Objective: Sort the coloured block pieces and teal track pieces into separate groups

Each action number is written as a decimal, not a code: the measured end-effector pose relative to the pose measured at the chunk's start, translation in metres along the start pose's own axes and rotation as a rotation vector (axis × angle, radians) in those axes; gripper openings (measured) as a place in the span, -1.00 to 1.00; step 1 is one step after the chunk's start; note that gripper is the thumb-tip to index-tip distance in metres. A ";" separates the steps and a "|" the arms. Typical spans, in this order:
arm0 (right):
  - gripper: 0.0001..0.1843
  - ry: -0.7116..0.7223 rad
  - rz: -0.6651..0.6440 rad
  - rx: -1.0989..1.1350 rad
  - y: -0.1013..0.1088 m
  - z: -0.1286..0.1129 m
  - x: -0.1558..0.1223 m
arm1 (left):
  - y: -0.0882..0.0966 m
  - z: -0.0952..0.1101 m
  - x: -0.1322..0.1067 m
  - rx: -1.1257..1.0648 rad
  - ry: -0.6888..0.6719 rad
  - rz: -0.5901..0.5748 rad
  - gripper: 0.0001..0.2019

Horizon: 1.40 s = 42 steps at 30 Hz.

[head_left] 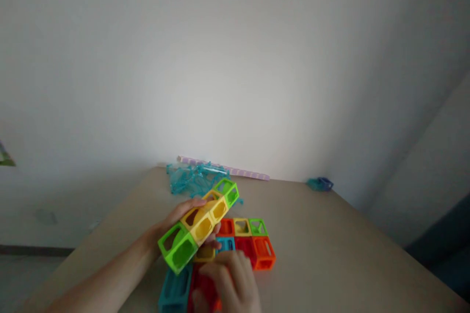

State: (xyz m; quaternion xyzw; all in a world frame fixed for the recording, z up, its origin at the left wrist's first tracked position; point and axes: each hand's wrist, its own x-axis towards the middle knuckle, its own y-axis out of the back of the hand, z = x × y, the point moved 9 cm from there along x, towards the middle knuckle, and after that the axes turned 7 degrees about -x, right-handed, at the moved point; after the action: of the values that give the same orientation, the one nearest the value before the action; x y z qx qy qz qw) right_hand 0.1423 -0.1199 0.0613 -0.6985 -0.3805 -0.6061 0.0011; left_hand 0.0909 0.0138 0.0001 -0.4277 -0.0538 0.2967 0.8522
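My left hand [183, 212] grips a slanted row of hollow plastic cube blocks [203, 222], green at both ends and yellow between. The row is raised over a group of similar cubes on the table. My right hand [235, 281], slightly blurred, is low at the front with fingers curled over a red block [205, 291]. What lies between its fingers is mostly hidden. Left of it stands a blue block [176, 288]. Behind it sit joined cubes: an orange block [263, 253], a yellow block [242, 227] and a green block [258, 227] among them.
A crumpled clear and turquoise plastic wrapper [196, 179] lies at the table's back left. A long lilac-patterned strip [246, 173] runs along the wall behind it. A small blue and purple object [320, 184] rests at the back right corner. The tabletop [323, 249] meets the wall.
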 end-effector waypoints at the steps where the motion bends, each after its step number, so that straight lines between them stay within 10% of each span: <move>1: -0.86 -0.055 -0.005 0.050 0.010 0.016 0.013 | 0.003 0.001 0.000 -0.001 -0.005 0.013 -0.59; 5: -0.30 -0.237 -0.127 0.341 0.011 0.080 0.069 | -0.008 -0.003 -0.006 0.086 0.028 -0.082 -0.55; 10: -0.40 -0.365 -0.655 0.960 -0.059 0.088 0.074 | -0.024 -0.005 -0.022 0.249 0.010 -0.107 -0.64; 15: -0.59 -0.488 -0.410 0.941 -0.055 0.094 0.065 | -0.020 0.005 -0.023 0.281 -0.085 -0.072 -0.64; 21: -0.65 -0.443 -0.121 0.599 0.016 0.104 0.058 | -0.019 0.010 -0.012 0.256 -0.087 -0.139 -0.44; 26: -0.72 -0.255 -0.296 0.220 0.062 0.115 0.012 | -0.019 0.014 -0.004 0.153 -0.109 -0.154 -0.42; 32: -0.68 0.116 -0.400 -0.091 0.052 0.107 -0.035 | -0.011 0.009 -0.003 0.060 -0.079 -0.066 -0.54; 37: -0.75 0.039 -0.243 -0.316 0.055 0.099 -0.028 | 0.003 0.009 -0.005 0.078 -0.114 0.059 -0.68; 42: -0.56 -0.015 -0.067 -0.225 0.052 0.055 -0.021 | -0.017 0.009 -0.006 0.193 -0.198 -0.151 -0.74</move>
State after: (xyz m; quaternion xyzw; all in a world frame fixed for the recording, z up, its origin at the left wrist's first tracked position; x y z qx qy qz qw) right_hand 0.2166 -0.1428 0.0528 -0.6856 -0.3332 -0.6395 -0.1003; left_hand 0.0902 0.0089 0.0201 -0.3071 -0.1410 0.2763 0.8997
